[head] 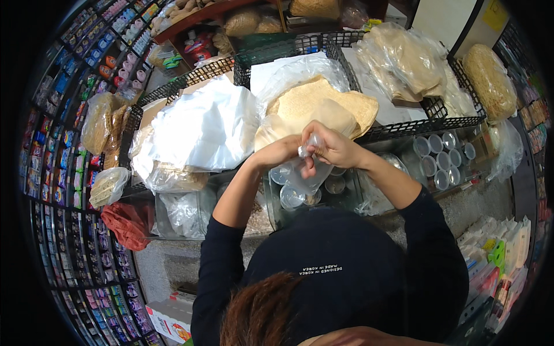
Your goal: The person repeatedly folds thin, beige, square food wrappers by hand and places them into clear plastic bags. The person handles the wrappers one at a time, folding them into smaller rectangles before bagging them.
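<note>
A clear plastic bag [308, 176] is held up in front of my chest, its neck gathered and bunched. My right hand [335, 147] grips the gathered neck between thumb and fingers. From the left, my left hand [279, 152] meets it at the same neck, with its fingertips partly hidden. The bag's contents are too blurred to tell. Just beyond both hands, a stack of thin round flatbread sheets [320, 101] lies partly wrapped in clear plastic.
Black plastic crates [389, 130] hold white plastic sheeting [203, 125] and bagged sheets [402, 65]. Nearer, a glass-sided case contains lidded round tubs [442, 160]. A red cloth or bag [128, 225] hangs at left, beside stocked shelves [65, 160]. Cartons [171, 318] stand below.
</note>
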Demonstrator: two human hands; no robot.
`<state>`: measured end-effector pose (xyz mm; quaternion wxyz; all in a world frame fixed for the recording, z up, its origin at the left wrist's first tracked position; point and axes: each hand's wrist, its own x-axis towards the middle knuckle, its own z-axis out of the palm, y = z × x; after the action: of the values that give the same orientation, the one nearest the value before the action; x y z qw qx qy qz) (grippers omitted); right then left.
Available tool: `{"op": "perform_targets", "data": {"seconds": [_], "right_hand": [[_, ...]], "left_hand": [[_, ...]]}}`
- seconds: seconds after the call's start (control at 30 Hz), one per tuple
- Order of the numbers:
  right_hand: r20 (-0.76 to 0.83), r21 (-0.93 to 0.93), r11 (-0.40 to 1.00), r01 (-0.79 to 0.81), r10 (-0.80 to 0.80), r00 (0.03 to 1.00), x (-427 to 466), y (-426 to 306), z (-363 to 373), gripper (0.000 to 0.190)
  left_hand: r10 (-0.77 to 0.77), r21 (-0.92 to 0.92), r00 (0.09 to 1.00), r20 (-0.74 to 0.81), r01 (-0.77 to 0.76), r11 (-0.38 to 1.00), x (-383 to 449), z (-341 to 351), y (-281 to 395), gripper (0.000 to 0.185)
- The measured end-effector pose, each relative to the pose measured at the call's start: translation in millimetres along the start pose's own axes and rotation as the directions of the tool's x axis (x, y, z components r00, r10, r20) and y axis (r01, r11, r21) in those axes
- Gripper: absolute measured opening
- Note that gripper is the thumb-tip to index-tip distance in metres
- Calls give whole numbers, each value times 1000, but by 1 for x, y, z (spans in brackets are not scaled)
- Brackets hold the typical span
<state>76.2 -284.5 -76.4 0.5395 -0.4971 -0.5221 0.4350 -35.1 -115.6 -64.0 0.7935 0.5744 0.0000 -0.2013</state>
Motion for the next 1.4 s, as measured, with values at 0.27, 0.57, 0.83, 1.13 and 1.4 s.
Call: {"op": "perform_targets", "data": {"seconds": [0.27, 0.57, 0.83, 1.13, 1.4], "right_hand": [[68, -819, 516, 251, -348, 935, -3, -24, -2, 12], [-501, -436, 891, 122, -353, 790, -45, 66, -13, 20], [-560, 399, 864, 306, -34, 828, -21, 76, -24, 36], [-247, 42, 999, 14, -3, 969, 13, 69, -15, 8], [-395, 368, 927, -74, 228, 890, 19, 58, -17, 15]], "left_hand": [[-10, 42, 994, 105, 6, 999, 16, -29, -13, 28], [713, 963, 654, -252, 96, 252, -4, -32, -51, 6], [833, 967, 552, 27, 198, -163, -8, -8, -40, 8], [504, 710, 737, -450, -46, 703, 18, -6, -23, 12], [755, 792, 592, -281, -300, 531, 31, -20, -49, 10]]}}
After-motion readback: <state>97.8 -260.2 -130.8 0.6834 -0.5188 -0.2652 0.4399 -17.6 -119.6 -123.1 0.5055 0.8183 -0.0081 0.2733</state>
